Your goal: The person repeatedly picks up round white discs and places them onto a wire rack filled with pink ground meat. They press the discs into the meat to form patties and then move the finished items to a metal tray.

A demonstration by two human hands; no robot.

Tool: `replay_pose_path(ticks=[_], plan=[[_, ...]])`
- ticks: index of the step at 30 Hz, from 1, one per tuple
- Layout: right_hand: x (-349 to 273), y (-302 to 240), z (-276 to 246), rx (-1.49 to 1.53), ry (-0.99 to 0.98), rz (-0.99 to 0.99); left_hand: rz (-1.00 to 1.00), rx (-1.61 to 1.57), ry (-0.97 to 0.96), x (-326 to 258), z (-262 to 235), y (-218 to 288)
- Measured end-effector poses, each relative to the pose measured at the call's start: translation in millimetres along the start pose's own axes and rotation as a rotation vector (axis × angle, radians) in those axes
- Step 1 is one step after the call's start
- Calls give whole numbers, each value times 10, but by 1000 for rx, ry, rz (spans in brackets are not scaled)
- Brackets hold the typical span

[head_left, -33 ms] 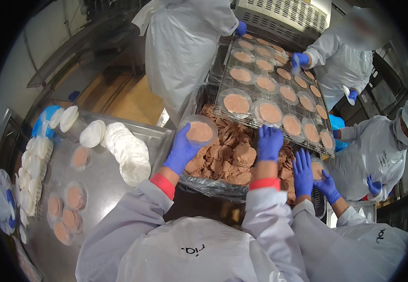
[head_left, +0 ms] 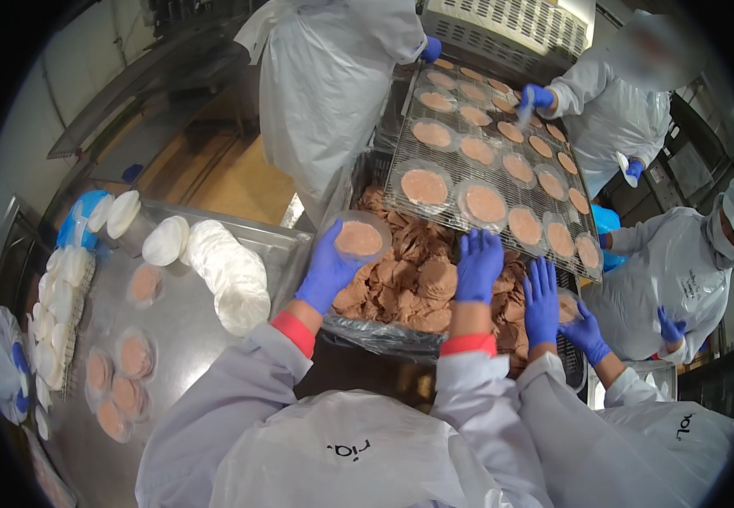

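My left hand point(head_left: 326, 273), in a blue glove, holds a clear round dish point(head_left: 358, 240) with a pink meat slice in it, above the near-left corner of a plastic-lined bin point(head_left: 384, 334). The bin is heaped with brownish-pink slices point(head_left: 413, 284). My right hand point(head_left: 477, 267), also in a blue glove, hovers flat over the heap with its fingers spread and nothing in it. Just beyond lies a wire rack point(head_left: 401, 165) covered with several filled dishes.
A co-worker's two blue-gloved hands point(head_left: 557, 313) reach into the bin at my right. Three more people in white coats stand around the rack. On the steel table point(head_left: 181, 339) to my left lie a row of white discs point(head_left: 231, 275) and several filled dishes point(head_left: 121, 372).
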State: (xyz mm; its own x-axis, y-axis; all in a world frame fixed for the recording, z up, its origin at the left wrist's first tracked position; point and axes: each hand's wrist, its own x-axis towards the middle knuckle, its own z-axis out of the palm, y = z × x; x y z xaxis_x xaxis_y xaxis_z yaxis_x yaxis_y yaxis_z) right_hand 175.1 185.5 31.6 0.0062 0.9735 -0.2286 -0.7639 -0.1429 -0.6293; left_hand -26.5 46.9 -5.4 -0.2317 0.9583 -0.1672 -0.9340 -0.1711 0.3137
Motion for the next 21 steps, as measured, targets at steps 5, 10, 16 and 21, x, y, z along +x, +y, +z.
replay_pose_path(ticks=[5,10,16,21], plan=[[-185,-89,-232,79,151,240,74,263,-15,363,70,-285],[64,-239,-142,192,-183,145,-9,8,-86,805,595,-623],[-106,-59,-121,-144,-133,-59,-34,109,-45,437,28,-422],[-1239,-35,864,-130,-546,102,12,-4,-112,-513,73,325]])
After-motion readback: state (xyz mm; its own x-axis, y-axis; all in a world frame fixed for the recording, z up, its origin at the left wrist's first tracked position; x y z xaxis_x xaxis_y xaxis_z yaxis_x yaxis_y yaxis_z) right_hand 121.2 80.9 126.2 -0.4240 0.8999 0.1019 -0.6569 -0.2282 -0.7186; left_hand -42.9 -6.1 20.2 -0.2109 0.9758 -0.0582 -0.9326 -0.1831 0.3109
